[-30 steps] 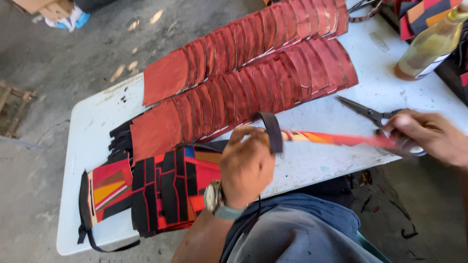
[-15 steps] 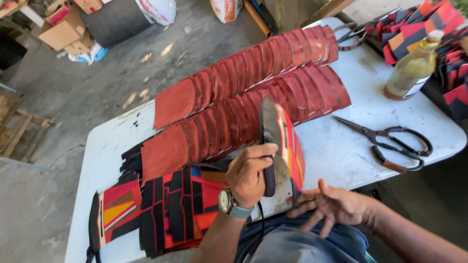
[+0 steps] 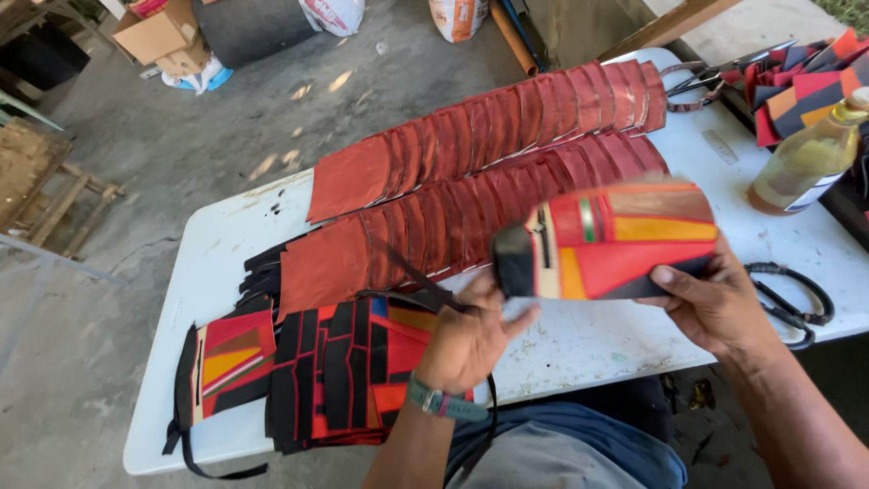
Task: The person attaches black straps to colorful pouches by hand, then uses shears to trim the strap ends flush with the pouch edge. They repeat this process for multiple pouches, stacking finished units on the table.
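White surface (image 3: 634,335) beneath: a patchwork pouch (image 3: 625,240), probably soft and light, is held by both ends, left hand (image 3: 466,340) and right hand (image 3: 715,303) fingers closed on it.

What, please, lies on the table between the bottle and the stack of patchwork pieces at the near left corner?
In the head view, the two long rows of overlapping red pieces fill most of the stretch between the bottle and the patchwork stack on the white table.

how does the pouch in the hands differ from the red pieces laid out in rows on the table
The pouch is patchwork in red, orange, yellow and black; the red pieces are plain red. The pouch is held up off the table by the left hand and right hand; the red pieces lie flat, overlapping in two rows. They look alike in size.
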`<state>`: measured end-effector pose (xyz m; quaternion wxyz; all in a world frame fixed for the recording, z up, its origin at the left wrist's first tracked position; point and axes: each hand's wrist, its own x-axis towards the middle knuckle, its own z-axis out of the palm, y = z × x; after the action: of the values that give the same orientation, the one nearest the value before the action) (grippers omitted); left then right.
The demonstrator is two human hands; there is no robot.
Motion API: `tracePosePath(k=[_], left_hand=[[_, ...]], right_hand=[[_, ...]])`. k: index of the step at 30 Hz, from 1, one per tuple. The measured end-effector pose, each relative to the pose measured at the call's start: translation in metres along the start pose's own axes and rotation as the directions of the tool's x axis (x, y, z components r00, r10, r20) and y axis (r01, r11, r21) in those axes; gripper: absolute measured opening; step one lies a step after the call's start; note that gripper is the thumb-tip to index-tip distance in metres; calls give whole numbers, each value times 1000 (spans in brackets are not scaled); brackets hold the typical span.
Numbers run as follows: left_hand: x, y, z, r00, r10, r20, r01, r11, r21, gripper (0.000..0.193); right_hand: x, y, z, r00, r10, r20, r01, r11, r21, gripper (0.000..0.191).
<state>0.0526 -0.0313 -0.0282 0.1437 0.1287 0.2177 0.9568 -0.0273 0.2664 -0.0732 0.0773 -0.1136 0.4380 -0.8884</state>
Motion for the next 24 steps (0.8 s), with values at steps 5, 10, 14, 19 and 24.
tracePosePath(k=[5,10,14,19,24], left_hand=[[-12,11,11,893,-154,422,-43,906,422,100],[6,-1,17,996,34,79,-63,909,411,52],[4,-4,16,983,178,36,-134,575,807,27],[0,4,20,989,149,23,-82,407,910,27],[-1,10,33,994,66,-85,55,370,927,38]], right_hand=[[-4,-24,1,998,-60,-22,60,998,1,65],[-2,-24,3,993,-120,9,120,993,21,64],[-3,-26,8,992,-127,10,127,992,-10,64],[-2,-34,13,984,-179,12,179,980,-83,64],[0,-38,12,980,-197,-18,192,969,-155,61]])
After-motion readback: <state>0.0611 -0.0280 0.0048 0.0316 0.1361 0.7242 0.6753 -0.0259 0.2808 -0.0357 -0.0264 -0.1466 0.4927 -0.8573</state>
